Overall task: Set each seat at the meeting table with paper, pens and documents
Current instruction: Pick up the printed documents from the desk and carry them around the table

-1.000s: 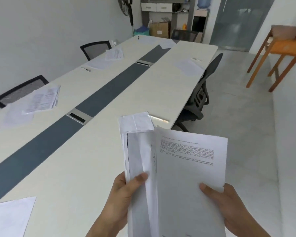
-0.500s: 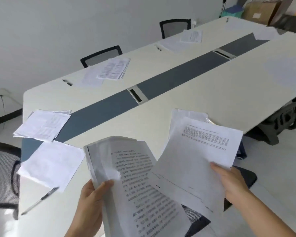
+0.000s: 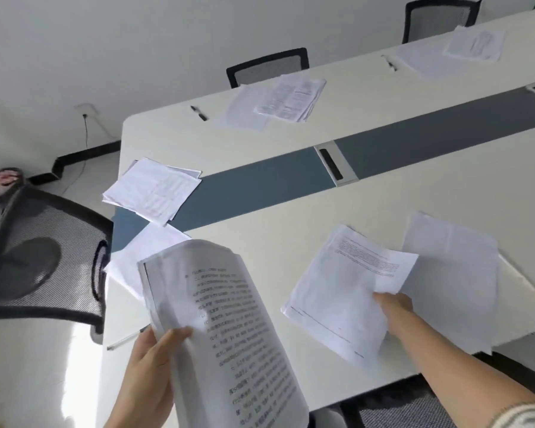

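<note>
My right hand (image 3: 393,304) pinches the document (image 3: 343,288) at its right edge. It lies on or just over the table (image 3: 383,199), I cannot tell which, beside the blank sheet (image 3: 451,267), while my left hand (image 3: 152,369) grips the thick stack (image 3: 223,319) at its lower left, thumb on the top page. The document looks light, floppy and likely to slide, so an edge pinch suits; its long side runs slantwise away from me, heading toward the grey strip (image 3: 260,186).
</note>
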The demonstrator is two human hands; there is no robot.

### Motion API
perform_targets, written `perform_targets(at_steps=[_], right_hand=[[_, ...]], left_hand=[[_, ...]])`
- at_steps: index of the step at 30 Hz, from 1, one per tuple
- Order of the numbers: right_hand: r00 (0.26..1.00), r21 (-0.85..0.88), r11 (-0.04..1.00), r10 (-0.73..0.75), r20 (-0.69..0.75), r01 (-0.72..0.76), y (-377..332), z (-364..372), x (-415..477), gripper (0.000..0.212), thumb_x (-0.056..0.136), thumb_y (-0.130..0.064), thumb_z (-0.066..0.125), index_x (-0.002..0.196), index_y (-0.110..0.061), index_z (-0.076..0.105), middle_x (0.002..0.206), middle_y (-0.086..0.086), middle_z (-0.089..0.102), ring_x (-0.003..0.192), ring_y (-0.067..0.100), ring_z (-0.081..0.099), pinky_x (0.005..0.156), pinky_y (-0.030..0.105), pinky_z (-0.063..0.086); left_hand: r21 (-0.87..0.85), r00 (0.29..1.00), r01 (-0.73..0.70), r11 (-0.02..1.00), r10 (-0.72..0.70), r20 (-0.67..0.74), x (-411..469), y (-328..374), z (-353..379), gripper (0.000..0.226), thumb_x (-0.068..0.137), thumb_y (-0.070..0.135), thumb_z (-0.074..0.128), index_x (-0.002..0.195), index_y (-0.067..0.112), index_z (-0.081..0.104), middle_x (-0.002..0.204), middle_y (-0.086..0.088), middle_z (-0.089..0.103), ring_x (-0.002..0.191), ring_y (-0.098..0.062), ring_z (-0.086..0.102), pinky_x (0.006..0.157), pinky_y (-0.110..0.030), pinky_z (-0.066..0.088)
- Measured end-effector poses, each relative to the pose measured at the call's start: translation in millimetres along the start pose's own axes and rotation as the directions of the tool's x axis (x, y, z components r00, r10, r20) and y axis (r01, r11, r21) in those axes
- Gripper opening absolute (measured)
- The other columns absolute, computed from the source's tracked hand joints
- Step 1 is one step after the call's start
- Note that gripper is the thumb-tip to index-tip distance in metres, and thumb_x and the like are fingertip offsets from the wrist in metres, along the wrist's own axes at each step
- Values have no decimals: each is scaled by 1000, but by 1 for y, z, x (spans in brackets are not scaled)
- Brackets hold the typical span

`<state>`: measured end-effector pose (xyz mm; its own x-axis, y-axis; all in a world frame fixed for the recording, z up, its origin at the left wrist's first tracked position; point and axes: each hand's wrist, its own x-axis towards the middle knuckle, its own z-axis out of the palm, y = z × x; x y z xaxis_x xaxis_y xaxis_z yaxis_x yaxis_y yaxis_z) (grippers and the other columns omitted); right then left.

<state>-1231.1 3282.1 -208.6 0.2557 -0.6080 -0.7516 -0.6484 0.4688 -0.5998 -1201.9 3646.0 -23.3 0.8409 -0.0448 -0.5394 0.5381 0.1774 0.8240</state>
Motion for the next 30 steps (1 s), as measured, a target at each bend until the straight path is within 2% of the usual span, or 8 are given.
perform_targets(at_steps=[5,9,12,16,20,22,25,30], right_hand=[[993,-225,969,-112,-39,100,3,-13,-4,26,81,-9,71,105,2,65,97,15,68,86,33,63,80,42,54],[956,-421,867,-295,2,268,2,-61,-28,48,89,-25,65,132,-12,51,120,11,63,108,28,59,88,36,46],[948,-164,937,-291,127,310,2,-91,-60,44,86,-36,69,124,-17,59,121,6,65,108,18,60,94,36,48],[867,100,982,-188,461,160,12,-124,-100,58,80,-62,54,122,-23,62,117,1,72,112,16,65,103,44,46],[736,343,938,-271,620,56,25,-173,-125,57,91,-51,53,131,-10,59,126,21,63,114,35,59,102,50,44],[742,416,908,-316,592,55,34,-210,-134,52,87,-34,63,130,-4,58,128,24,61,113,38,61,94,49,51],[839,438,896,-295,457,76,60,-282,-138,47,81,-20,77,122,-1,63,119,22,68,106,39,67,86,46,56],[937,383,898,-302,177,217,109,-411,-149,37,78,-14,72,113,-4,66,102,14,76,93,34,73,87,49,56]], left_hand=[[-24,989,95,995,-91,116,20,0,16,29,82,-1,50,107,-3,64,103,-30,69,84,-41,70,76,-49,58],[27,952,146,989,-148,266,30,-3,58,30,81,-1,52,109,-5,64,107,-33,67,85,-41,69,80,-50,56],[97,888,164,982,-189,419,28,-5,100,38,75,0,61,113,-6,62,114,-35,63,95,-44,65,84,-52,54],[171,735,157,973,-230,637,5,-13,164,40,73,6,60,111,-5,64,113,-33,65,94,-44,66,82,-50,57],[229,639,132,964,-259,724,-37,-36,217,40,76,6,60,113,-7,64,113,-32,65,93,-42,68,82,-49,58],[257,647,103,961,-261,716,-64,-56,238,32,80,2,61,111,-5,66,113,-31,66,94,-43,68,82,-50,58],[323,708,51,945,-263,656,-112,-97,265,28,85,14,55,103,2,72,109,-26,70,94,-41,69,77,-46,59],[420,737,84,904,-340,584,-194,-178,316,38,90,27,50,114,1,66,106,-21,72,97,-37,70,86,-47,51]])
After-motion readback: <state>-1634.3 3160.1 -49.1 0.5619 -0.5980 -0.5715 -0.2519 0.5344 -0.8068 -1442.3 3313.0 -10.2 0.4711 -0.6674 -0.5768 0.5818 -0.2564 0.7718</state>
